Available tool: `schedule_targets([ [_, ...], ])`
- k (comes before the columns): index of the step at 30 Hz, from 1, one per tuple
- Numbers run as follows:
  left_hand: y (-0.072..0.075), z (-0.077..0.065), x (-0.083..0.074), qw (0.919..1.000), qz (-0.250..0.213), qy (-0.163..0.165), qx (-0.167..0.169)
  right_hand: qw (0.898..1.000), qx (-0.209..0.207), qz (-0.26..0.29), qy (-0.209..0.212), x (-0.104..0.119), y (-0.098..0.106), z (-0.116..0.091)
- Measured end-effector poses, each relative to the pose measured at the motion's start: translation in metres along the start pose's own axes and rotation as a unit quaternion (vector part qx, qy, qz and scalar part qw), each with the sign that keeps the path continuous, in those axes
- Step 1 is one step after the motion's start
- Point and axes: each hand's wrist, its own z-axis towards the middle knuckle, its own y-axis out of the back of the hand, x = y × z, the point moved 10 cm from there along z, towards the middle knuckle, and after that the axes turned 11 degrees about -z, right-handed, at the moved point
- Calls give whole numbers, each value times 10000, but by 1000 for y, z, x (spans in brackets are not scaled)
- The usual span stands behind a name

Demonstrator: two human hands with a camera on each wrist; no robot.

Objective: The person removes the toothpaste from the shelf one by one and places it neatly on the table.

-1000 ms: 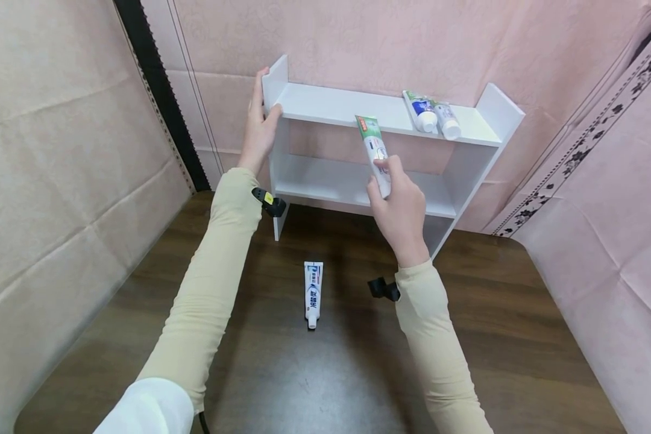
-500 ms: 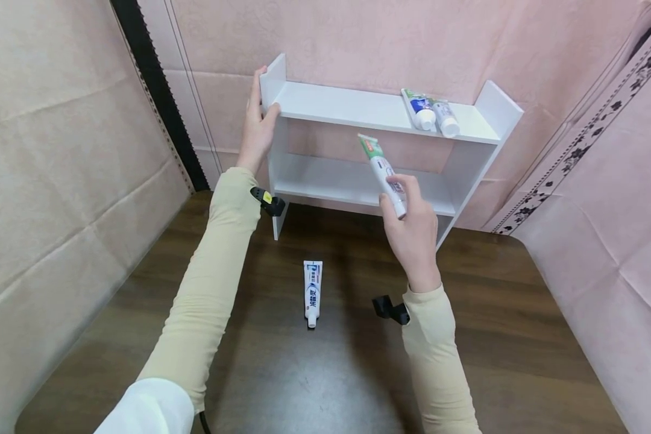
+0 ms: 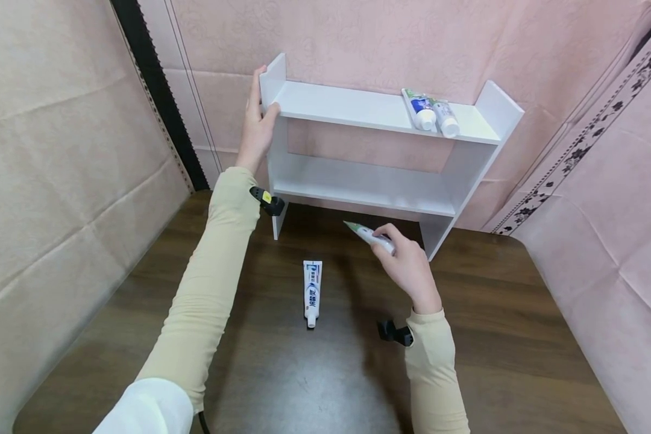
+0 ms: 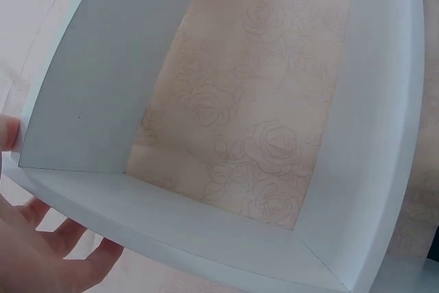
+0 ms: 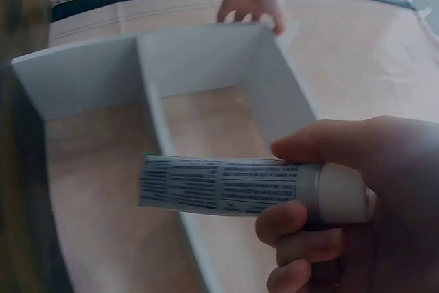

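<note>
My left hand (image 3: 256, 134) grips the upper left side panel of a white two-tier shelf (image 3: 358, 181), thumb on the front side. Curled fingers (image 4: 65, 238) show around that panel's edge in the left wrist view. Low in front of the shelf, above the table, my right hand (image 3: 411, 274) holds a toothpaste tube (image 3: 371, 235) by its cap end. Its green crimped end points up and left; fine print covers the tube side (image 5: 219, 184) seen in the right wrist view. Another toothpaste tube (image 3: 312, 292), white and blue, lies on the table, cap toward me.
Two more toothpaste tubes lie side by side at the right of the top tier, a blue-and-green one (image 3: 420, 110) and a paler one (image 3: 446, 119). The brown wooden table (image 3: 282, 374) stretches toward me. Pink cloth (image 3: 369, 42) hangs behind the shelf.
My right hand has come down from the front of the shelf toward the table with the tube, which has tipped to point more to the left. My left hand stays on the panel.
</note>
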Motion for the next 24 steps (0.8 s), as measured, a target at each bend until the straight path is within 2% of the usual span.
schedule_targets([
  [8, 0, 1, 0, 10000, 39, -25, 9, 9989, 449, -144, -74, -20, -34, -7],
  [17, 1, 0, -1, 10000, 15, -24, 55, 9898, 1312, -518, -193, -36, -82, -18],
  [24, 1, -1, 0, 10000, 59, 70, 32, 9886, 1329, -699, -67, -30, -100, -23],
])
